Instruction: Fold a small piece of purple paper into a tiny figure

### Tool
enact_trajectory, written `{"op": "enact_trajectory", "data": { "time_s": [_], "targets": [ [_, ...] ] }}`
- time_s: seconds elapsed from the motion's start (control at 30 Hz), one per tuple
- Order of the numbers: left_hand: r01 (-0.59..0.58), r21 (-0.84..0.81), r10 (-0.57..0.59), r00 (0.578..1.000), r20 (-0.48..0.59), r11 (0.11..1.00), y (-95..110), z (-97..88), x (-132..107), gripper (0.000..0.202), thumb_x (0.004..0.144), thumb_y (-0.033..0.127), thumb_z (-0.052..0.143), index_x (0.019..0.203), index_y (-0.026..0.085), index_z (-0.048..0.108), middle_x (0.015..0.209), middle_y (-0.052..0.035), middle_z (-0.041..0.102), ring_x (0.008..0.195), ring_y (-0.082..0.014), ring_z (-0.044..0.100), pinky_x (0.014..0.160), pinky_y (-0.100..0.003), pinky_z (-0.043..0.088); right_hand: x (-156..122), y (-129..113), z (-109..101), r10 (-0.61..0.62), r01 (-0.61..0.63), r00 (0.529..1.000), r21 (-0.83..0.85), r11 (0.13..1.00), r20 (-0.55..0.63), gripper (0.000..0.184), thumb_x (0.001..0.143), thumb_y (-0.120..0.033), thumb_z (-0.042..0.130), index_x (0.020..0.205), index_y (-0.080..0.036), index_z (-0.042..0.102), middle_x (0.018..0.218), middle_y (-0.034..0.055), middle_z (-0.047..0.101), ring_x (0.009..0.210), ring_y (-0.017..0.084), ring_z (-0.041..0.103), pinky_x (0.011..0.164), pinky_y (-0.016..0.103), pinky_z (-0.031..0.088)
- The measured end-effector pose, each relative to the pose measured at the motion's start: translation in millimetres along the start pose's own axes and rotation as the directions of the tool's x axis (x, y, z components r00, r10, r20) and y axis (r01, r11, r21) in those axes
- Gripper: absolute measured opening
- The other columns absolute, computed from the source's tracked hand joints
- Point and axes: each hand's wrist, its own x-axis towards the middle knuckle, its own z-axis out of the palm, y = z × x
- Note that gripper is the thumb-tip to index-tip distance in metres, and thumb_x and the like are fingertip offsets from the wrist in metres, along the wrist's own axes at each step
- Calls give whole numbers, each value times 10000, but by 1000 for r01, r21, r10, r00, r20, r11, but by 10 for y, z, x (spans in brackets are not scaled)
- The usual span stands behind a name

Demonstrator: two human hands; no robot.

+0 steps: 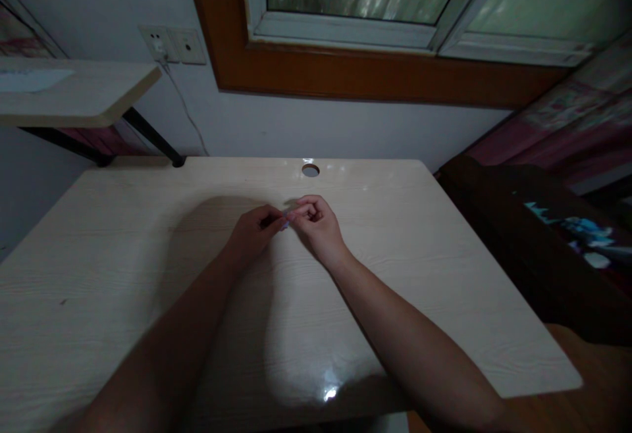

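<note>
Both of my hands meet over the middle of a pale wooden desk. My left hand has its fingers curled and pinched toward the right. My right hand is closed too, fingertips pressed against those of the left. Between the fingertips sits a tiny pale object, too small and dim to name. Both hands rest low on the desk top, forearms stretched out from the near edge.
A round cable hole lies at the desk's far edge, below a window with a brown frame. A shelf juts out at far left, under wall sockets with a cord. Dark furniture stands to the right.
</note>
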Motion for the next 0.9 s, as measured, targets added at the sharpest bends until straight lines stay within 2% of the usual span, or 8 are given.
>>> {"op": "enact_trajectory", "data": {
  "time_s": [0.23, 0.37, 0.47, 0.63, 0.9],
  "targets": [
    [21, -141, -18, 1000, 18, 990, -46, 31, 6, 269, 847, 453, 683, 894, 189, 655, 808, -25, 699, 745, -163, 643, 706, -283, 492, -4, -15, 4, 0, -1, 999, -19, 1000, -48, 345, 704, -321, 826, 938, -250, 582, 723, -52, 673, 644, 132, 626, 664, 294, 495],
    [8, -291, -14, 1000, -18, 957, -76, 58, 24, 319, 819, 374, 731, 1054, 204, 597, 800, 0, 668, 741, -151, 659, 706, -277, 504, 7, -16, -3, -3, 4, 999, 6, 1000, -54, 361, 703, -309, 828, 964, -248, 586, 734, -51, 685, 645, 126, 619, 672, 287, 491],
    [-35, -311, 24, 999, -39, 950, -95, 68, 37, 379, 820, 316, 738, 1134, 215, 551, 767, 25, 628, 711, -129, 628, 681, -255, 481, 11, -16, -3, -13, 13, 999, 13, 1000, -31, 371, 724, -287, 816, 1019, -251, 593, 760, -45, 698, 681, 126, 633, 691, 283, 489],
    [-70, -352, 55, 997, -52, 934, -99, 81, 41, 395, 831, 318, 737, 1140, 215, 513, 716, 46, 583, 667, -117, 587, 645, -245, 456, 13, 7, -3, 12, -12, 1000, 7, 1000, 26, 398, 720, -304, 820, 1052, -251, 606, 787, -37, 695, 715, 142, 659, 719, 309, 510],
    [-45, -381, 36, 999, -31, 924, -63, 81, 28, 480, 807, 317, 753, 1206, 227, 503, 736, 39, 614, 697, -128, 613, 678, -261, 466, 12, -2, -12, 12, -12, 1000, -4, 1000, -20, 385, 698, -312, 835, 1010, -255, 616, 723, -50, 674, 654, 134, 626, 683, 300, 500]
  ]
}}
